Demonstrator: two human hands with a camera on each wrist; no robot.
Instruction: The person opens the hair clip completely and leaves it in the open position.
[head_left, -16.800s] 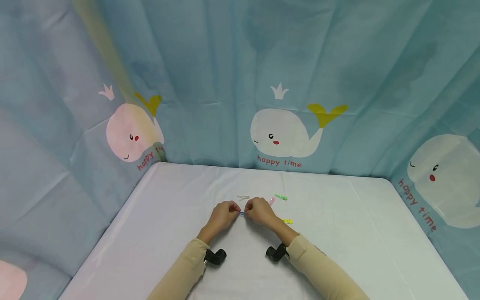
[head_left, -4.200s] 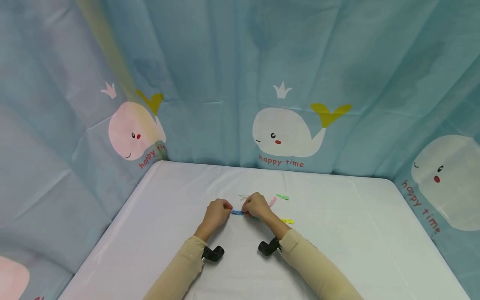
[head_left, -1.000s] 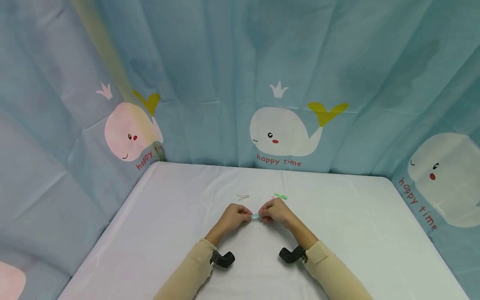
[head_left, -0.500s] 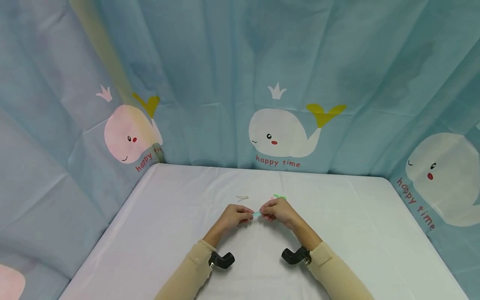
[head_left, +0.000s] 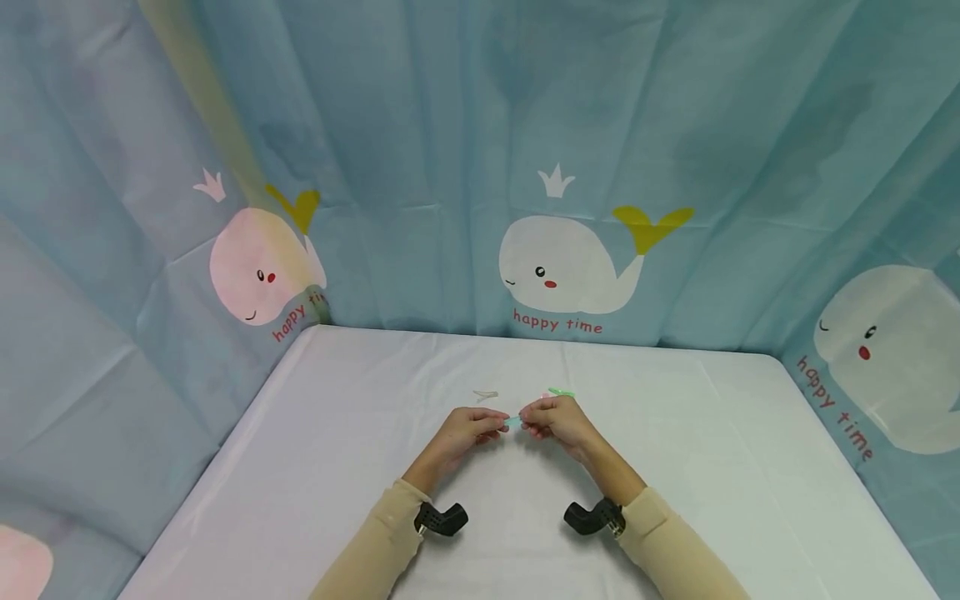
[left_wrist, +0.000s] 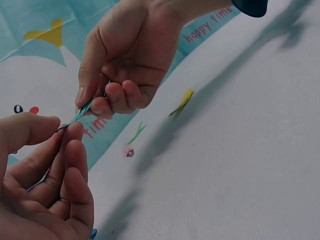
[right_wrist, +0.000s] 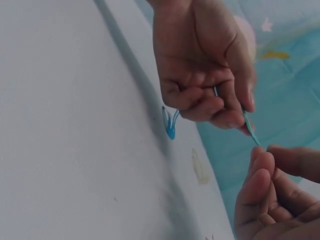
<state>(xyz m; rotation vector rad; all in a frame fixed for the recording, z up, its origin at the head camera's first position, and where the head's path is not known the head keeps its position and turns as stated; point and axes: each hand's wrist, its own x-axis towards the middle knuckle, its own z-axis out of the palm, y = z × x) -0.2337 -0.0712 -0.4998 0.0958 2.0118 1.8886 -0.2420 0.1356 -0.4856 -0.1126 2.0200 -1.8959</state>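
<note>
A teal snap hair clip (head_left: 513, 422) is held between both hands above the table, its strips showing narrow in the left wrist view. My left hand (head_left: 474, 427) pinches one end between thumb and index finger. The opposite end is pinched by my right hand (head_left: 558, 419), with its other fingers curled loosely. Below the left hand, a blue hair clip (right_wrist: 171, 131) lies with its parts spread apart, as the right wrist view shows. A yellow hair clip (left_wrist: 185, 100) lies near the right hand; in the head view it is hidden.
Beyond the hands lie a beige hair clip (head_left: 485, 394), a green one (head_left: 561, 391) and a pink one (head_left: 545, 396), partly covered by the right hand. The white table (head_left: 360, 375) meets a whale-printed curtain (head_left: 420, 275) at its back and sides.
Earlier, both hands worked on the blue clip; since then they have moved to the teal one. In the last second the teal clip has risen slightly and turned between the fingers.
</note>
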